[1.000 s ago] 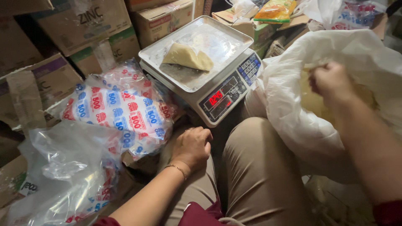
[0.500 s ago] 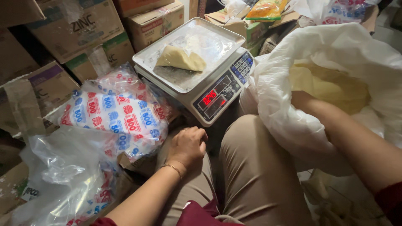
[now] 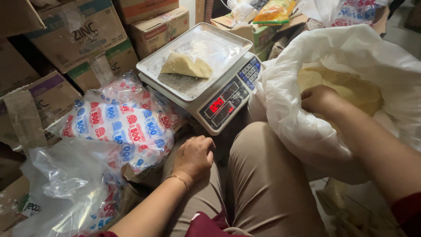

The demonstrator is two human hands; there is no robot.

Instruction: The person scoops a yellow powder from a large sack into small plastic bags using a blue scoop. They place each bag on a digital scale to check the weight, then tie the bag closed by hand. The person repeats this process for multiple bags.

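Observation:
A digital scale (image 3: 228,98) with a steel pan (image 3: 193,52) stands in front of my knees. On the pan lies a small clear bag of pale yellow powder (image 3: 185,66). My right hand (image 3: 319,99) reaches into a big white plastic sack (image 3: 351,57) full of the same yellow powder (image 3: 351,87); its fingers are curled and what they hold is hidden. My left hand (image 3: 194,156) rests loosely closed on my left thigh, beside a bundle of printed red, white and blue plastic bags (image 3: 125,123). It holds nothing that I can see.
Cardboard boxes (image 3: 83,30) are stacked at the back left. A crumpled clear plastic bag (image 3: 66,184) lies at the lower left. More boxes and a yellow snack packet (image 3: 274,12) sit behind the scale. My legs in tan trousers (image 3: 263,175) fill the foreground.
My right hand has gone from the sack's rim down inside onto the yellow powder. The view has shifted slightly. My left hand has stayed on my thigh.

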